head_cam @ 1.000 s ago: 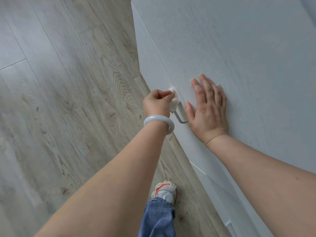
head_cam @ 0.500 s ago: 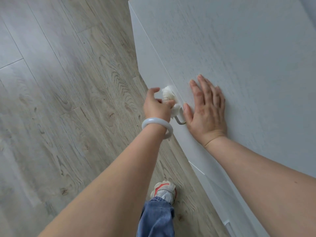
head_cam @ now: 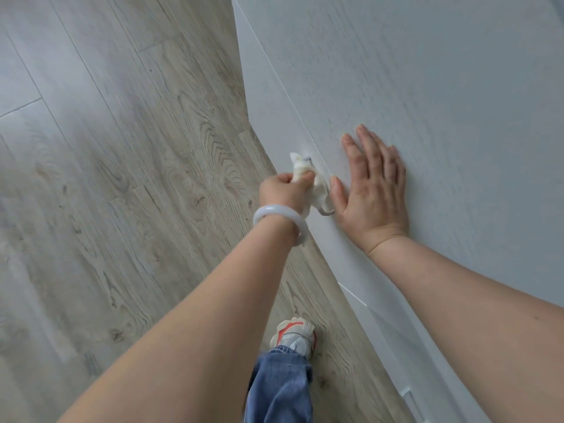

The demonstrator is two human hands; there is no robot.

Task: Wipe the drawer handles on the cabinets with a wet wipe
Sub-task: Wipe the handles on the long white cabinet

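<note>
A white cabinet (head_cam: 427, 87) fills the right side, seen from above. A metal drawer handle (head_cam: 328, 211) sticks out of its front near the top edge, mostly covered by a crumpled white wet wipe (head_cam: 317, 187). My left hand (head_cam: 285, 190), with a pale bangle on the wrist, grips the wipe wrapped round the handle. My right hand (head_cam: 370, 190) lies flat with straight fingers on the cabinet top, just right of the handle.
Grey wood-grain floor (head_cam: 122, 178) spreads to the left. My foot in a white and orange sneaker (head_cam: 294, 334) and a blue jeans leg stand close to the cabinet front. A second handle (head_cam: 407, 392) shows lower down the front.
My left hand has slid the wipe along the handle, and the wipe now trails out at both ends of my fist. My right hand stays flat on the cabinet top.
</note>
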